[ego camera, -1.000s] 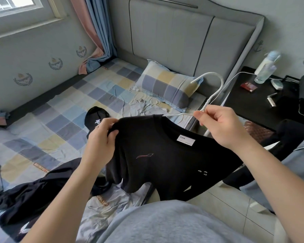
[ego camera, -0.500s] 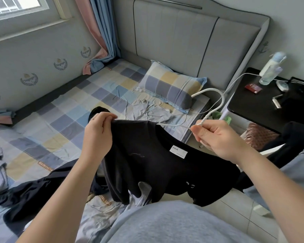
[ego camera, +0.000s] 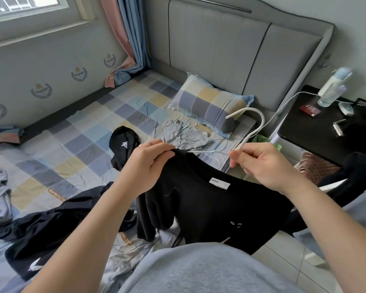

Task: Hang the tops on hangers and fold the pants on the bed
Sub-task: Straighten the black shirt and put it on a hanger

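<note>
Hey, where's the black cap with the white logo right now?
In the head view, the black cap with the white logo lies on the checked bedsheet near centre, just beyond the left hand and left of the crumpled grey garment.

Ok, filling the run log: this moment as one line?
left hand: grips black top | right hand: pinches white hanger | phase: fitting top onto hanger

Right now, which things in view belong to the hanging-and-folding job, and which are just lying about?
Job: black T-shirt with white neck label, in left hand; thin white hanger, in right hand; dark crumpled garment on the bed.
Lying about: black cap, checked pillow, clear plastic bottle, red pack.
</note>
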Available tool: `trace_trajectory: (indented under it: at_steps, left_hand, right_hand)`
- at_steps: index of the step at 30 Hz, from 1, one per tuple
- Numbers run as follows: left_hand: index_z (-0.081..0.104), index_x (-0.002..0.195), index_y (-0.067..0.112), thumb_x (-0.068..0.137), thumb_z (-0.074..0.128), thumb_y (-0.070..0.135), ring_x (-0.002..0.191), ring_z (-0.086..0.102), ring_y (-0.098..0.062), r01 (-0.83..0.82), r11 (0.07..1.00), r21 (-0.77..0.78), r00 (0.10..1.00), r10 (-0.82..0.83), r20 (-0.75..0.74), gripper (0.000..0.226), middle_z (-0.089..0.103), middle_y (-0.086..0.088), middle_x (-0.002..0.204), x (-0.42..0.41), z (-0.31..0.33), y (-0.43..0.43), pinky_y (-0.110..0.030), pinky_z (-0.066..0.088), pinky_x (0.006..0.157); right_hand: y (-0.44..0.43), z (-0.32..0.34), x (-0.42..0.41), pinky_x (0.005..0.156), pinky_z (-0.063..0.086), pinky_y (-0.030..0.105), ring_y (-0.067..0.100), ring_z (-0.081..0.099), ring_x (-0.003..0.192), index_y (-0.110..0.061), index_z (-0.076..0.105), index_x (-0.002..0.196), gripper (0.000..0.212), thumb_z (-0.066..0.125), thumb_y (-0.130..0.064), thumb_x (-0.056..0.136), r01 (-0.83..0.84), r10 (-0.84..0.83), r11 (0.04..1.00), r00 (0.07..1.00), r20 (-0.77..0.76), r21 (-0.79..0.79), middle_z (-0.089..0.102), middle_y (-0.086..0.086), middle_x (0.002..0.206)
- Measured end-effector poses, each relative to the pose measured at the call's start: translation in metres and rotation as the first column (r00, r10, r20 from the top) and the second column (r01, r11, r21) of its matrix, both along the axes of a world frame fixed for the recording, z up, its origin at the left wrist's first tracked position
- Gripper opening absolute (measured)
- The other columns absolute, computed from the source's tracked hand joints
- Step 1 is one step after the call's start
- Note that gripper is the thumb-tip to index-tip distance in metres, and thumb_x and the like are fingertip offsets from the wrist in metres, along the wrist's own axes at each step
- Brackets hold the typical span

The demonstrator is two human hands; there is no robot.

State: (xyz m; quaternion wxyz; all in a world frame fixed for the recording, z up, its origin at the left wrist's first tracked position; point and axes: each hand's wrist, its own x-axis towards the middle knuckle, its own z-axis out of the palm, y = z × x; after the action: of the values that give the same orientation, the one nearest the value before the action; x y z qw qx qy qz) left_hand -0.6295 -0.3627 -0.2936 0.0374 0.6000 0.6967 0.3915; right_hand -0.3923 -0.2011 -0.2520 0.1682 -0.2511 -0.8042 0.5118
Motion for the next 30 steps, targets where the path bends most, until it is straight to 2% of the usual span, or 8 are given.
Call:
trace_trajectory:
  at_steps: [3, 7, 12, 16, 19, 23, 26, 30]
  left_hand:
    - [0.071, 0.104, 0.007, 0.099, 0.055, 0.014, 0.088, 0.058, -0.01, -0.039, 0.999, 0.021, 0.998, 0.038, 0.047, 0.018, 0.063, 0.011, 0.089, -0.004, 0.004, -0.001, -0.028, 0.047, 0.084]
    - [0.07, 0.103, 0.018, 0.099, 0.058, 0.01, 0.094, 0.057, 0.008, -0.18, 0.984, 0.0, 0.971, 0.177, 0.163, 0.015, 0.066, 0.017, 0.096, -0.015, 0.012, -0.008, -0.004, 0.038, 0.081]
    - [0.058, 0.095, 0.047, 0.098, 0.057, 0.01, 0.092, 0.055, 0.014, -0.229, 0.973, -0.019, 0.958, 0.229, 0.171, 0.037, 0.065, 0.025, 0.096, -0.027, 0.015, -0.014, 0.0, 0.037, 0.08]
    - [0.072, 0.105, 0.023, 0.098, 0.058, 0.007, 0.092, 0.057, 0.003, -0.242, 0.97, -0.008, 0.958, 0.24, 0.155, 0.023, 0.065, 0.023, 0.095, -0.032, 0.01, -0.016, -0.013, 0.044, 0.089]
    - [0.071, 0.107, 0.021, 0.097, 0.059, 0.006, 0.092, 0.055, 0.01, -0.225, 0.974, 0.002, 0.965, 0.222, 0.14, 0.022, 0.063, 0.021, 0.091, -0.034, 0.007, -0.017, -0.004, 0.038, 0.084]
    - [0.073, 0.108, 0.014, 0.097, 0.059, 0.004, 0.094, 0.051, 0.016, -0.236, 0.972, 0.02, 0.963, 0.231, 0.138, 0.021, 0.065, 0.016, 0.098, -0.029, 0.008, -0.013, -0.001, 0.035, 0.086]
    - [0.069, 0.103, 0.03, 0.098, 0.058, 0.008, 0.097, 0.056, 0.005, -0.232, 0.972, 0.04, 0.948, 0.217, 0.233, 0.025, 0.068, 0.016, 0.1, -0.017, 0.013, -0.006, -0.017, 0.044, 0.09]
    - [0.065, 0.094, 0.046, 0.098, 0.059, 0.011, 0.092, 0.062, -0.014, -0.156, 0.988, 0.009, 0.941, 0.146, 0.307, 0.035, 0.067, 0.026, 0.09, 0.003, 0.02, 0.011, -0.034, 0.049, 0.083]
  right_hand:
    - [0.006, -0.002, 0.013, 0.06, 0.045, 0.017, 0.011, 0.051, 0.058, -0.023, 0.072, 0.088, 0.016, 0.067, -0.038, 0.086, 0.048, -0.051, 0.998, 0.997, 0.065, 0.04, 0.056, 0.001, 0.065]
    - [0.033, -0.023, 0.05, 0.084, 0.052, 0.023, 0.008, 0.07, 0.091, -0.029, 0.073, 0.1, 0.015, 0.075, -0.023, 0.087, 0.103, -0.092, 0.994, 0.96, 0.263, -0.026, 0.074, -0.009, 0.094]
    - [0.048, -0.043, 0.078, 0.074, 0.051, 0.013, 0.014, 0.072, 0.097, -0.013, 0.076, 0.098, 0.018, 0.07, 0.001, 0.088, 0.111, -0.042, 0.982, 0.92, 0.389, -0.155, 0.078, -0.001, 0.095]
    - [0.054, -0.048, 0.082, 0.065, 0.049, 0.012, 0.009, 0.071, 0.079, -0.019, 0.076, 0.087, 0.015, 0.071, -0.005, 0.089, 0.157, -0.139, 0.988, 0.902, 0.409, -0.011, 0.076, -0.006, 0.081]
    - [0.051, -0.045, 0.079, 0.047, 0.042, 0.009, -0.005, 0.058, 0.054, -0.025, 0.069, 0.077, 0.017, 0.074, -0.013, 0.087, 0.329, -0.41, 0.901, 0.858, 0.309, 0.282, 0.065, -0.019, 0.06]
    - [0.032, -0.035, 0.079, 0.071, 0.044, 0.006, 0.004, 0.061, 0.077, -0.024, 0.064, 0.083, 0.023, 0.074, -0.004, 0.085, 0.394, -0.434, 0.759, 0.9, -0.049, 0.518, 0.065, -0.009, 0.08]
    - [0.02, -0.031, 0.093, 0.088, 0.049, 0.016, 0.008, 0.064, 0.097, -0.023, 0.06, 0.092, 0.028, 0.07, 0.002, 0.086, 0.359, -0.356, 0.793, 0.929, -0.104, 0.492, 0.066, -0.004, 0.103]
    - [0.006, -0.027, 0.12, 0.072, 0.047, 0.011, 0.003, 0.064, 0.075, -0.034, 0.051, 0.093, 0.035, 0.072, -0.006, 0.088, 0.524, -0.524, 0.805, 0.848, -0.083, 0.277, 0.066, -0.007, 0.078]
